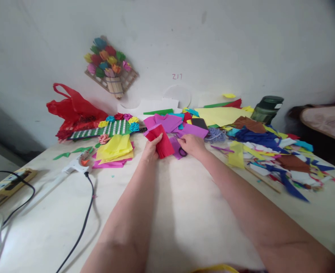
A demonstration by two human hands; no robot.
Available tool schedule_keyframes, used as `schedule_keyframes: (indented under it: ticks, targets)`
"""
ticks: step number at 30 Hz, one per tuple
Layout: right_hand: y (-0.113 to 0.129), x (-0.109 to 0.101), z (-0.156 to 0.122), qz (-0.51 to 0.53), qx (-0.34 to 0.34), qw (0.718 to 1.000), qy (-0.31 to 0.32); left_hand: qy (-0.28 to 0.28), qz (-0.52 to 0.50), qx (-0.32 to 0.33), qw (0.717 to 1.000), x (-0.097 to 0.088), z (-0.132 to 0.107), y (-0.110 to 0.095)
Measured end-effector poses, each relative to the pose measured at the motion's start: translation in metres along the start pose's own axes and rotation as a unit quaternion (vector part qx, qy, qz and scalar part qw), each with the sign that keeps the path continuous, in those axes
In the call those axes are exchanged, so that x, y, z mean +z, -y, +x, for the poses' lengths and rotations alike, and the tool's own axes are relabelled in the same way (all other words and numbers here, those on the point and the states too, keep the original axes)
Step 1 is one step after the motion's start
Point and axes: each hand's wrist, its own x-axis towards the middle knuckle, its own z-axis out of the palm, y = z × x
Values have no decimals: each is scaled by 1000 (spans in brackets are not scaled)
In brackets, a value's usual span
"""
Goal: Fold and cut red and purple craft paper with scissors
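Note:
My left hand (152,148) is closed on a folded piece of red paper (160,140), held just above the white table (170,212). My right hand (192,145) rests beside it, fingers curled over scissors with dark purple handles (182,152) that lie on a purple paper piece (175,146). More purple and magenta sheets (170,122) lie just beyond both hands.
Yellow and pink sheets (115,149) and a white glue gun (77,163) with a black cord lie to the left. A power strip (7,184) sits at the far left. Coloured paper scraps (272,151) are heaped on the right. A red bag (75,110) and a dark green jar (266,109) stand by the wall.

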Motion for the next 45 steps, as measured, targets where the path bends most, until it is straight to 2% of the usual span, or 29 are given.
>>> schedule_keyframes:
  ticks: [2, 5, 8, 11, 15, 24, 30, 35, 45]
  targets:
    - [6, 2, -1, 102, -16, 994, -24, 5, 5, 2, 1000, 1, 0, 0]
    - [15, 11, -4, 257, -28, 966, 1, 20, 12, 9, 1000, 4, -2, 1]
    - [22, 27, -6, 333, -29, 942, 8, 44, 21, 8, 999, 8, -5, 1]
    - [23, 37, -4, 322, -23, 946, -27, 57, 27, 10, 998, 12, -7, 2]
    - [20, 38, -3, 279, -10, 957, -80, 55, 30, 12, 998, 12, -7, 3]
    - [11, 41, 0, 265, 25, 955, -135, -11, 60, 6, 998, 2, 0, 2]
    - [5, 44, 3, 249, 43, 955, -153, 5, 113, 11, 993, -6, 7, 6]
    - [4, 40, 3, 198, 55, 963, -172, 23, 130, 13, 991, -4, 4, 4]
    - [2, 31, 1, 186, 88, 962, -181, 77, 194, -82, 975, -9, 0, -10]
